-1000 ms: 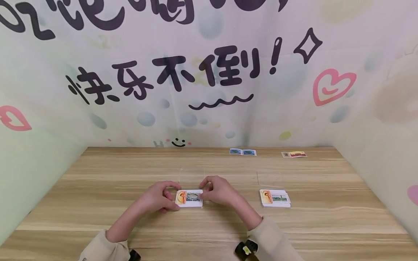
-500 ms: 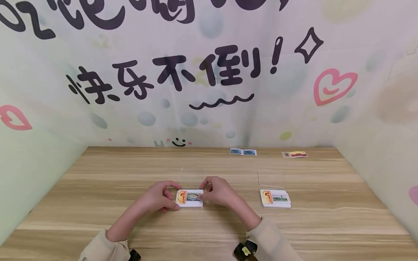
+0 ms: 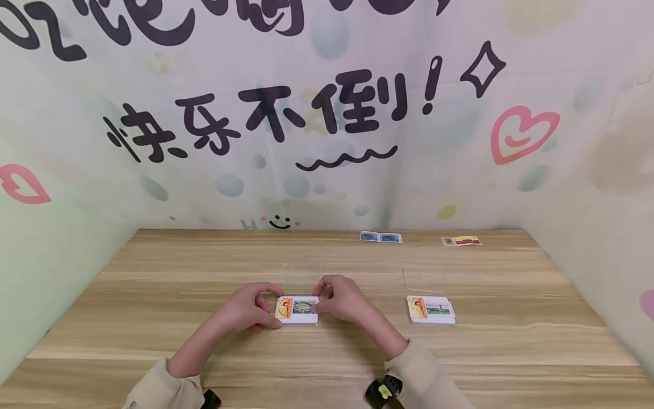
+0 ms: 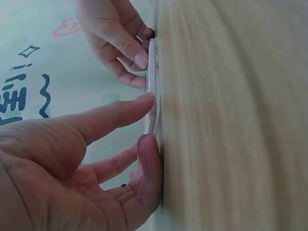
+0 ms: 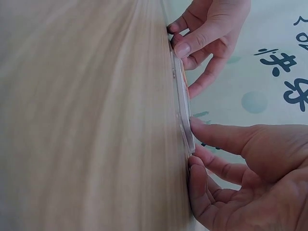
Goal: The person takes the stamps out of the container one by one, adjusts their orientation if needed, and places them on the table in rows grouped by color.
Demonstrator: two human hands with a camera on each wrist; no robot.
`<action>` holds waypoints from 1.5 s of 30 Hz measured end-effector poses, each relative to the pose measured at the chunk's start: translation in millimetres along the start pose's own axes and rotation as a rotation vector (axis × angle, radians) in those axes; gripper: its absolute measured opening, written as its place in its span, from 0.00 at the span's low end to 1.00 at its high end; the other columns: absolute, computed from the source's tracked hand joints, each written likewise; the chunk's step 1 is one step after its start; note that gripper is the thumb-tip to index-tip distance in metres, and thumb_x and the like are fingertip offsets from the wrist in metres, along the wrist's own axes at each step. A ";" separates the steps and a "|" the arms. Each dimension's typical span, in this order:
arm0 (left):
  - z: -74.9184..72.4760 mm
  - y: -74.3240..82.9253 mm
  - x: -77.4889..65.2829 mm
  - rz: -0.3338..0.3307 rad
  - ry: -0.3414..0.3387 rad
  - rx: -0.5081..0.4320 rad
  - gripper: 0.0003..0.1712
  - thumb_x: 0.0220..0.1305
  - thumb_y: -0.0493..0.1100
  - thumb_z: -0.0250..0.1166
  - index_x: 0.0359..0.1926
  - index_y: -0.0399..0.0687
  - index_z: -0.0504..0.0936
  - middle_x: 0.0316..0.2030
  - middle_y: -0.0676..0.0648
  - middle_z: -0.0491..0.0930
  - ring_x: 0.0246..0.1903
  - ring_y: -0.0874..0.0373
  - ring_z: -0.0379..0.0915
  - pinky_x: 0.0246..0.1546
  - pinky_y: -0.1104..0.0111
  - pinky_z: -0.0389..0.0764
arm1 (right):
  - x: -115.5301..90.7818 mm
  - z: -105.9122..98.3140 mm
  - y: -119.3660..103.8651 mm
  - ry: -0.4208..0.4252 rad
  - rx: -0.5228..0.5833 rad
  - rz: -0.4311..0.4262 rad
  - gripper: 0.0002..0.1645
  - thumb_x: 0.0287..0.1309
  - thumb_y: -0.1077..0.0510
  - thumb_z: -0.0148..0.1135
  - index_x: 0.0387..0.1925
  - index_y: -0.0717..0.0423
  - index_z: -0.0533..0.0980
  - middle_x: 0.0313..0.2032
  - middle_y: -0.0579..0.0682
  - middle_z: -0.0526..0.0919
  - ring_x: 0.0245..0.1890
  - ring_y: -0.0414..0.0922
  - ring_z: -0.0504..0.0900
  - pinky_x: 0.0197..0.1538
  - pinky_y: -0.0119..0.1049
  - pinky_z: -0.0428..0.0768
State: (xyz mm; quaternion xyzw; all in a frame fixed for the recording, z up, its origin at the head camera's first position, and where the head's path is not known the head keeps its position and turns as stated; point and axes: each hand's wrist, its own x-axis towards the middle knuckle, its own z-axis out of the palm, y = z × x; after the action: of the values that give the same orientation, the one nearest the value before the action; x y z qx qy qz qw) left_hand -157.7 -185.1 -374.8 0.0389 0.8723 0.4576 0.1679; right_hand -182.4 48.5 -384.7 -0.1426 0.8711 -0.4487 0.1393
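Note:
A low white stack of stamp cards (image 3: 302, 320) lies on the table between both hands. On its top are an orange stamp (image 3: 283, 308) at the left and a grey-blue stamp (image 3: 301, 307) beside it. My left hand (image 3: 247, 308) holds the left end, thumb at the near corner, forefinger at the far one. My right hand (image 3: 341, 298) grips the right end, its thumb over the edge of the grey-blue stamp. In the wrist views the stack (image 5: 183, 96) shows edge-on, with thin layers parted near the fingers. The right thumb hides part of the grey-blue stamp.
A second white stack (image 3: 431, 317) with an orange and a green stamp lies to the right. Clear plastic lid-like sheets (image 3: 300, 273) stand or lie behind both stacks. Blue stamps (image 3: 380, 237) and a red-yellow stamp piece (image 3: 461, 241) lie at the table's back edge.
Both hands keep their hold on the stack. The right thumb shifts very slightly on the grey-blue stamp; otherwise nothing visibly moves.

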 end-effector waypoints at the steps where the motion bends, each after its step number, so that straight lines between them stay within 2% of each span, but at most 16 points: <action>1: 0.0 0.1 0.0 -0.001 -0.001 0.000 0.32 0.52 0.30 0.81 0.59 0.35 0.81 0.29 0.47 0.72 0.22 0.57 0.68 0.23 0.68 0.79 | 0.2 -0.1 0.0 0.001 0.001 0.002 0.12 0.56 0.64 0.79 0.38 0.60 0.81 0.23 0.46 0.73 0.23 0.41 0.68 0.28 0.31 0.66; 9: 0.2 1.2 0.2 -0.002 -0.002 0.004 0.33 0.52 0.29 0.80 0.60 0.34 0.81 0.29 0.47 0.72 0.22 0.57 0.68 0.24 0.67 0.79 | 1.6 -0.4 1.2 0.014 0.012 0.017 0.11 0.57 0.64 0.79 0.38 0.61 0.82 0.23 0.47 0.75 0.24 0.41 0.70 0.28 0.31 0.67; 36: 1.1 1.8 -0.4 -0.015 0.011 0.008 0.32 0.52 0.30 0.81 0.59 0.36 0.82 0.29 0.47 0.72 0.22 0.57 0.68 0.23 0.68 0.78 | 1.0 -0.2 1.9 0.067 -0.004 -0.024 0.08 0.55 0.68 0.77 0.34 0.63 0.83 0.23 0.46 0.74 0.25 0.40 0.70 0.29 0.29 0.68; 45: 0.0 1.7 -2.0 0.012 -0.005 -0.010 0.32 0.52 0.29 0.80 0.59 0.33 0.81 0.28 0.48 0.72 0.21 0.58 0.68 0.24 0.68 0.79 | 1.8 -0.1 3.1 0.073 0.018 -0.030 0.10 0.55 0.69 0.77 0.34 0.63 0.81 0.22 0.46 0.74 0.24 0.40 0.70 0.28 0.30 0.67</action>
State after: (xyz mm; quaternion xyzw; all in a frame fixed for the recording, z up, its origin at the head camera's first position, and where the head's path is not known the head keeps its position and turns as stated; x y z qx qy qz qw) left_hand -156.0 -184.5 -372.9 0.0445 0.8693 0.4630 0.1673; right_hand -184.5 49.6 -387.3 -0.1377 0.8693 -0.4637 0.1019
